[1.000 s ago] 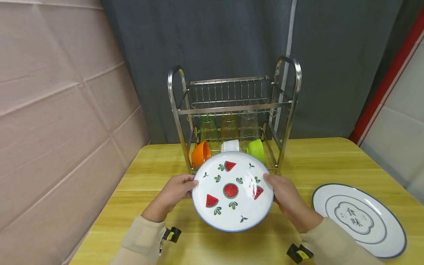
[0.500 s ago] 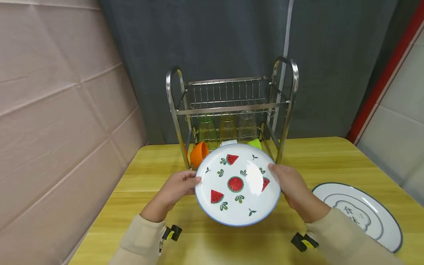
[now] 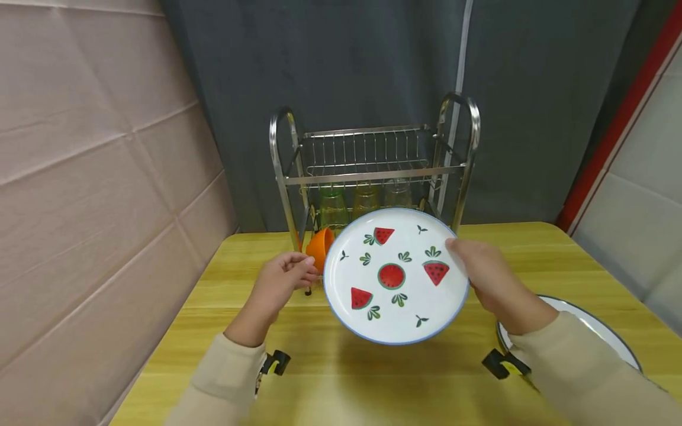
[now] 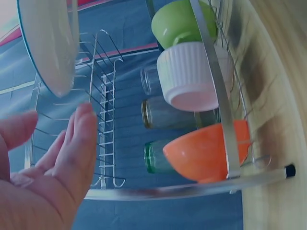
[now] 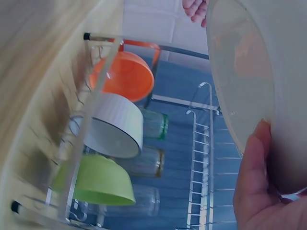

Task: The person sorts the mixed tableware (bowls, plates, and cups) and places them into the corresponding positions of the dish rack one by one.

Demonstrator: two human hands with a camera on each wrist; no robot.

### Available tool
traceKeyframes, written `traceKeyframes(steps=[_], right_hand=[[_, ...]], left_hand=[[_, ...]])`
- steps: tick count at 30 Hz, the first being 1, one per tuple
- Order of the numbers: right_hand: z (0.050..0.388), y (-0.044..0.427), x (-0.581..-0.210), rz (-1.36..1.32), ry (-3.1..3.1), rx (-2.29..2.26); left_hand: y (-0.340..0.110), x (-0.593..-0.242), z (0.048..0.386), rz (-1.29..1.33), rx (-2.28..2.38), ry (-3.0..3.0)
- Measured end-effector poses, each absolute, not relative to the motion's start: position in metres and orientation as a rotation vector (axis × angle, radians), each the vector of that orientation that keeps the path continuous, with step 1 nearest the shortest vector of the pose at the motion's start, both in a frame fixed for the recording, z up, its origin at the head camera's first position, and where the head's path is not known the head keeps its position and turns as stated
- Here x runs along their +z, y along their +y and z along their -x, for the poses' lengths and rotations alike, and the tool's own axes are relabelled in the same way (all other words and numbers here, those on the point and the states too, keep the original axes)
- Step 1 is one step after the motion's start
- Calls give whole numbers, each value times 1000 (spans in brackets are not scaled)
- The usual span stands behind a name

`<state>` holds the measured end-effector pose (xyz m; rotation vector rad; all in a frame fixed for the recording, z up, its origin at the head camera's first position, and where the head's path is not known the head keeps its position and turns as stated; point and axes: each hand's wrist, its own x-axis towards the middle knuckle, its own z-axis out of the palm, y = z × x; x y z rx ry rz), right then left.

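A white plate [image 3: 410, 319] with a blue rim and painted watermelon slices is held up before the dish rack, tilted toward the head camera. My right hand [image 3: 487, 281] grips its right edge, thumb on the front face; in the right wrist view the fingers [image 5: 254, 182] lie against its underside. Just off the left edge hovers my left hand [image 3: 277, 287], holding nothing. The left wrist view shows a gap between those fingers [image 4: 76, 148] and the plate [image 4: 45, 43]. Part of the rack's lower tier is hidden behind the plate.
The two-tier metal dish rack [image 3: 373, 176] has a wire upper tier. Below sit an orange bowl [image 4: 206, 153], a white cup [image 4: 187, 76], a green cup [image 5: 100, 179] and several glasses [image 3: 333, 207]. A large oval plate [image 3: 591, 325] lies at right, partly behind the right sleeve.
The watermelon plate has risen and shifted right with my right hand. My left hand has let go of its left edge. The oval plate is now more covered by the right arm.
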<state>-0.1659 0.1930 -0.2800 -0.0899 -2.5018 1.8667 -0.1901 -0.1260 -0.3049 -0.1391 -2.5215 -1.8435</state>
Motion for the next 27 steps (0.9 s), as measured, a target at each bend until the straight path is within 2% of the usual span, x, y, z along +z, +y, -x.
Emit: traceKeyframes(steps=[17,27], right_hand=[[173,209,-222,-25,-2466,1720],[181,225,-180,6,-2457,1635]], left_hand=[[-150,-286,217,-1,-1344,-2573],[-151,-291,243,-10,-1365,-2652]])
